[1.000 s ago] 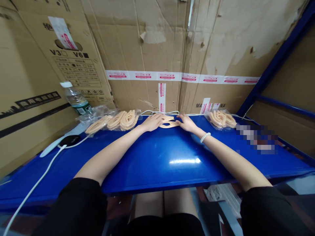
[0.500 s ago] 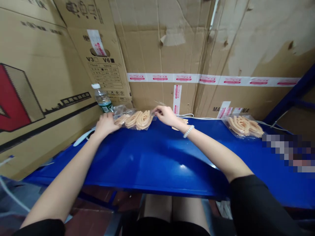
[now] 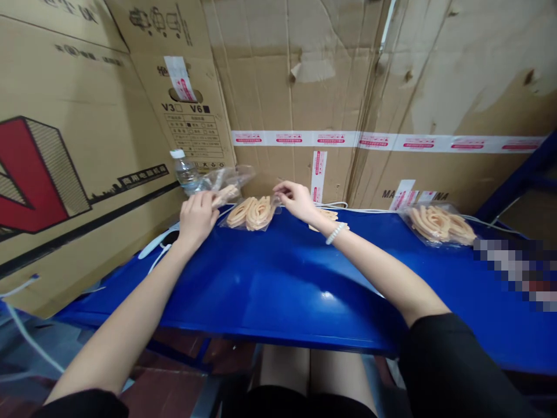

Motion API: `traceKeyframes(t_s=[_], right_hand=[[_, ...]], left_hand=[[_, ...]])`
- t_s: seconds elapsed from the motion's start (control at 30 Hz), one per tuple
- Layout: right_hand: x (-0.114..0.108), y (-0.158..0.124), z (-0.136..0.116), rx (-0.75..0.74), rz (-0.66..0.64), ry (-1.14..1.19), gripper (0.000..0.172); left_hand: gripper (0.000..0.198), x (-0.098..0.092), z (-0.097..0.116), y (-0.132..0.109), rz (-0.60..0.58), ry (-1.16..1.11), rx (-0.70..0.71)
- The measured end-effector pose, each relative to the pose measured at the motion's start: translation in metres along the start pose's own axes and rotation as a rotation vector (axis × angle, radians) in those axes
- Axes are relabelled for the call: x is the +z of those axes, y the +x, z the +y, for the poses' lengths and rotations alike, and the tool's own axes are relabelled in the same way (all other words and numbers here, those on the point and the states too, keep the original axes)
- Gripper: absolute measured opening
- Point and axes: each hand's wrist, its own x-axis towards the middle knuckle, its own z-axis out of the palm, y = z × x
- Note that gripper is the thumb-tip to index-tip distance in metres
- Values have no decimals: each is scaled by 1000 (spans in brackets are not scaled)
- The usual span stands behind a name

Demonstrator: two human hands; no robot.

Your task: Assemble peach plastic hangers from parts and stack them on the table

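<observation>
My left hand [image 3: 199, 217] is closed round a clear plastic bag [image 3: 230, 177] with beige pieces in it, lifted slightly at the back left of the table. Right beside it, a second clear bag of beige looped strips [image 3: 250, 213] lies on the tabletop. At that bag's right end, the fingertips of my right hand [image 3: 296, 200] pinch its clear plastic edge. Some loose beige strips [image 3: 328, 217] are partly hidden behind my right wrist, which wears a beaded bracelet [image 3: 335, 233].
A water bottle [image 3: 185, 171] stands behind my left hand, near a pale blue handle-like item [image 3: 155, 242] and a white cord. Another bag of beige strips [image 3: 441, 223] lies at the right of the blue table [image 3: 270, 290]. Cardboard walls [image 3: 278, 69] enclose the back and left.
My left hand has moved up and to the right, raising its bag off the tabletop so the plastic stands up. My right hand stays at the other bag's edge. The view has shifted slightly.
</observation>
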Motion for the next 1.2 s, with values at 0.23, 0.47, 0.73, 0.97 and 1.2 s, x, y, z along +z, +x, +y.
traceKeyframes(t_s=[0.23,0.47,0.73,0.97,1.2], right_hand=[[-94,-100,-9,-163,131,-59,29],[-111,-149,33,55,-95,-90,33],[-88,-162,49,-188,-255,-159,46],[-74,-156,38,-169,-204,-309,46],[-95,-167,48,-1,-207,-576,52]], left_hand=[[37,-21,119,-14,177,-346,601],[39,2,184,-21,253,-372,776],[42,11,194,-31,195,-357,963],[45,13,180,-20,372,-320,991],[56,12,117,18,326,-259,676]])
